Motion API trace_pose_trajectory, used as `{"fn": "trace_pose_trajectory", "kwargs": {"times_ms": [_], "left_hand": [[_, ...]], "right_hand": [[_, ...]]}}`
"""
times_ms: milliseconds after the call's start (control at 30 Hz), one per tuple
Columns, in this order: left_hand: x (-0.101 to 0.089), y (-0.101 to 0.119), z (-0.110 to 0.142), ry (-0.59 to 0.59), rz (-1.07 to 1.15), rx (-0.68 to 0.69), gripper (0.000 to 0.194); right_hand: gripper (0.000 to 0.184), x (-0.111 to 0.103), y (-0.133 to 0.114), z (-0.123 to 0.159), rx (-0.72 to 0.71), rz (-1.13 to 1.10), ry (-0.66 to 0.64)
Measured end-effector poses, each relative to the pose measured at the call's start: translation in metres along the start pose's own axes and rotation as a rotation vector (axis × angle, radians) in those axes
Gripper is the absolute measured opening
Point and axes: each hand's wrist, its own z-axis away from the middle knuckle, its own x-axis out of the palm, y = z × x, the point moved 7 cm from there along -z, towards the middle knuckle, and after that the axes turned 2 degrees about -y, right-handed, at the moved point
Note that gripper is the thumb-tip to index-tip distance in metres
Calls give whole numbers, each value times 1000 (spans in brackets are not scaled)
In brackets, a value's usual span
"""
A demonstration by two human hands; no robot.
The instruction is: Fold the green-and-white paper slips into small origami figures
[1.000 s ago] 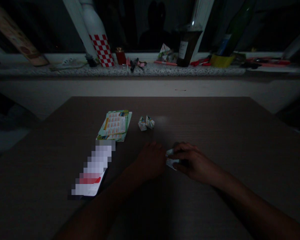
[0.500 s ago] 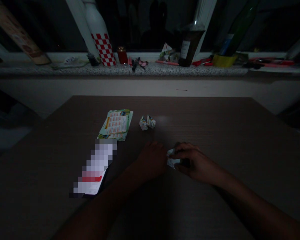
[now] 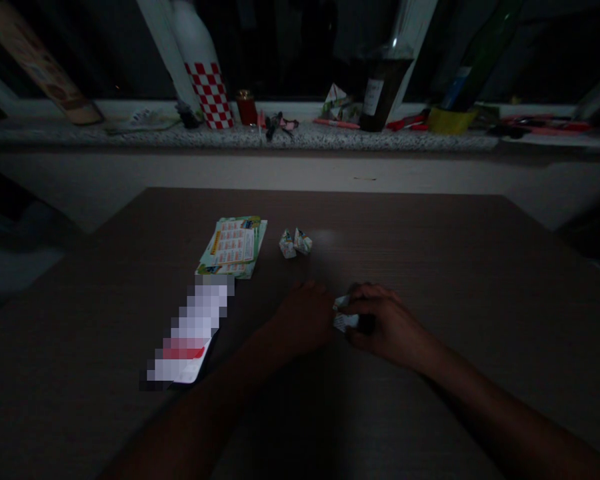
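Head view: paper (image 3: 345, 322) in right hand (image 3: 389, 328), left hand (image 3: 305, 317) grip unclear, table edge (image 3: 325, 195) beyond

- Gloom covers a tabletop (image 3: 460, 267) below near-black windows (image 3: 290, 53) at 12 o'clock.
- A phone screen (image 3: 193, 327) glows brightest at 8 o'clock, mostly masked by coarse pixel blocks.
- Faint sheen marks the tabletop just off centre toward 3 o'clock; a small glint shows at 1 o'clock.
- Heavy shadow pools at 6 o'clock, the left hand (image 3: 307, 313) darker than the right hand (image 3: 380, 327).
- Murky softness leaves print on a folded paper (image 3: 345, 322) unreadable.
- Wide-angle distortion leans a tube (image 3: 43, 63) at 10 o'clock and a green bottle (image 3: 490, 57) at 2 o'clock outward.
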Motion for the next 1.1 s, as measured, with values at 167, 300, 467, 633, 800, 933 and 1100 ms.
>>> {"fn": "trace_pose_trajectory", "kwargs": {"times_ms": [167,300,467,633,800,933,1100], "left_hand": [[0,-1,1,18,-3,5,22],[-1,-4,2,52,7,5,20],[-2,-4,5,92,44,-40,35],[-1,-4,7,108,50,-109,41],[-1,-5,5,94,57,-132,40],[-1,-7,2,53,75,-182,43],[-4,-17,3,-37,89,-242,33]], "right_hand": [[32,0,2,-1,-14,-52,-82],[35,-2,3,-1,-13,-68,-124],[33,-1,3,-1,-42,-67,-118],[36,-1,4,1,-75,-69,-102],[38,-1,2,0,-72,-37,-120],[34,-1,1,0,-62,-26,-130],[36,-1,1,1,-66,-25,-113]]}}
